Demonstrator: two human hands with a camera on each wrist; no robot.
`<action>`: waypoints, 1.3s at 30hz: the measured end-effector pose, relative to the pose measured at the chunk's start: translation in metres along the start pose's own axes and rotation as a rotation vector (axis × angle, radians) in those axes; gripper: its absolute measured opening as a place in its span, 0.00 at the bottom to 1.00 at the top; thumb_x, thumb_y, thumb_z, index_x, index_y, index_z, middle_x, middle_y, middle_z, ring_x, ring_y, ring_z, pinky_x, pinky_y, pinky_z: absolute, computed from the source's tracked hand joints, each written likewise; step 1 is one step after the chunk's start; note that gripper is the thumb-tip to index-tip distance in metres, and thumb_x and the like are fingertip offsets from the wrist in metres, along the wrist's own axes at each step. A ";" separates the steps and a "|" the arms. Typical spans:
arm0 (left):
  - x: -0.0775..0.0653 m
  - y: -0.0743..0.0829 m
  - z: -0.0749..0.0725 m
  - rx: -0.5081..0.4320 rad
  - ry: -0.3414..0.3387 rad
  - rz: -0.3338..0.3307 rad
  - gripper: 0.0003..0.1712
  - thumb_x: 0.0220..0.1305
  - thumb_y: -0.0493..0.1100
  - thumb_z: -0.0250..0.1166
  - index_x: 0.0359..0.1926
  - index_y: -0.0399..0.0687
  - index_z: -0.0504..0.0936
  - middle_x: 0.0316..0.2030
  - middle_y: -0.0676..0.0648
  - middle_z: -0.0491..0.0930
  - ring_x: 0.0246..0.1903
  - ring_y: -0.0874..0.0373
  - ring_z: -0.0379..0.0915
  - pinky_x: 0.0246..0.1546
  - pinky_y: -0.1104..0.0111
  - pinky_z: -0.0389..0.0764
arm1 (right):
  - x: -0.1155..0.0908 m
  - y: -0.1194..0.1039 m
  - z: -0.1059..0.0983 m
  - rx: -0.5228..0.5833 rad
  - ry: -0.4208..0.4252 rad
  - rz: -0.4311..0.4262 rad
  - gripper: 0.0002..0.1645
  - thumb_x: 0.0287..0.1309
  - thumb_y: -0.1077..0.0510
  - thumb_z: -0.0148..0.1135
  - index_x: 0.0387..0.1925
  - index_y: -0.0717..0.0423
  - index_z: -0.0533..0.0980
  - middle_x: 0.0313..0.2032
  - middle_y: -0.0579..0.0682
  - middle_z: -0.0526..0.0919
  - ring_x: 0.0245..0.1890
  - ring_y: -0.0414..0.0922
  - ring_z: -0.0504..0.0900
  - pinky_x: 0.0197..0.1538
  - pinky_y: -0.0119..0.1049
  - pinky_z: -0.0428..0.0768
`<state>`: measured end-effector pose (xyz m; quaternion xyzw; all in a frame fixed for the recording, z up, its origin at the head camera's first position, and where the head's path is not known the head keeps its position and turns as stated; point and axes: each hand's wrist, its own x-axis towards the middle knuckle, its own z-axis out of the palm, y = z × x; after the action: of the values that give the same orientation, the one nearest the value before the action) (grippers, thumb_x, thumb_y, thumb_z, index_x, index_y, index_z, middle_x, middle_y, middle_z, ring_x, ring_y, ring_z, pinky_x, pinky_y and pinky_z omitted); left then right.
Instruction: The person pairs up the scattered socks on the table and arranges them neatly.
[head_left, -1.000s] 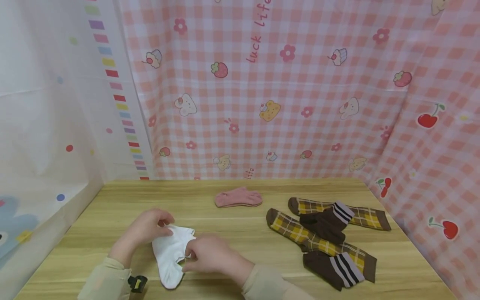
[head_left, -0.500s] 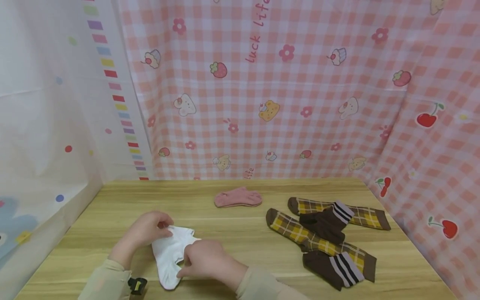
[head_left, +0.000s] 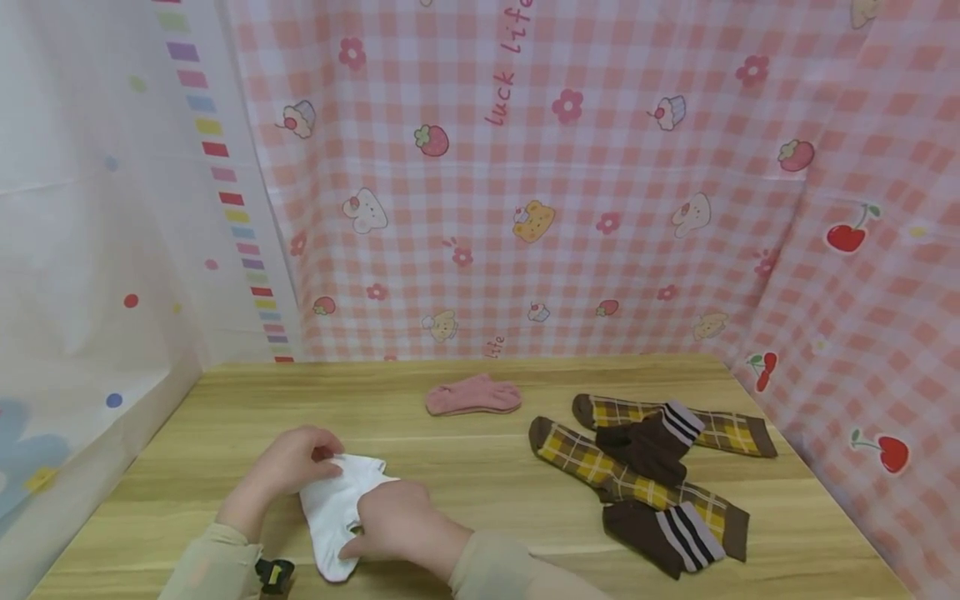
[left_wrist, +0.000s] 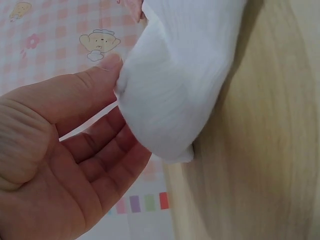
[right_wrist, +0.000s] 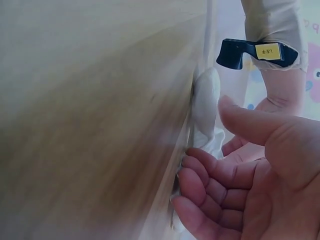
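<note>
A white sock (head_left: 322, 508) lies on the wooden table at front left, its toe toward me. At its far left end my left hand (head_left: 300, 458) pinches the edge. The left wrist view shows that thumb on the rim of the sock (left_wrist: 170, 85) and the other fingers behind it. My right hand (head_left: 401, 521) covers part of the sock's right side, thumb near the toe. In the right wrist view its fingers (right_wrist: 192, 185) are loosely bent at the sock's edge, with the thumb held apart from them.
Pink socks (head_left: 472, 396) lie at the back middle. At the right, two yellow plaid socks (head_left: 573, 446) lie with a brown striped sock (head_left: 648, 450) and another brown sock (head_left: 637, 533) on them. A checked curtain (head_left: 450, 275) hangs behind the table. A black strap device (head_left: 275, 575) is on the left wrist.
My right hand has slid left and slightly toward me along the sock, its thumb now closer to the toe. The left hand keeps its pinch. The head view has shifted slightly.
</note>
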<state>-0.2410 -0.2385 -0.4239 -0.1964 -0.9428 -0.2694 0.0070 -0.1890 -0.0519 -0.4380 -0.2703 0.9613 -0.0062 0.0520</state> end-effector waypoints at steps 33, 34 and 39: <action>-0.010 -0.011 0.004 -0.052 0.020 -0.075 0.07 0.59 0.32 0.66 0.27 0.44 0.78 0.25 0.53 0.75 0.27 0.59 0.68 0.28 0.66 0.72 | -0.002 0.027 0.000 0.463 0.028 -0.126 0.10 0.53 0.57 0.73 0.24 0.47 0.77 0.21 0.34 0.73 0.22 0.31 0.69 0.28 0.23 0.69; -0.010 -0.011 0.004 -0.056 0.021 -0.081 0.07 0.60 0.32 0.66 0.27 0.45 0.78 0.25 0.53 0.75 0.28 0.58 0.68 0.28 0.66 0.73 | -0.002 0.029 0.000 0.488 0.040 -0.127 0.09 0.53 0.58 0.73 0.25 0.48 0.78 0.22 0.35 0.74 0.22 0.31 0.69 0.29 0.23 0.69; -0.010 -0.013 0.001 -0.078 0.041 -0.095 0.06 0.63 0.34 0.65 0.30 0.44 0.77 0.27 0.52 0.76 0.30 0.58 0.69 0.30 0.65 0.73 | -0.001 0.039 -0.003 0.636 0.071 -0.117 0.07 0.55 0.61 0.72 0.28 0.50 0.79 0.23 0.37 0.77 0.24 0.30 0.72 0.30 0.23 0.72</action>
<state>-0.2366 -0.2514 -0.4327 -0.1460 -0.9395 -0.3098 0.0057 -0.2083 -0.0182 -0.4363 -0.2949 0.8953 -0.3185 0.1000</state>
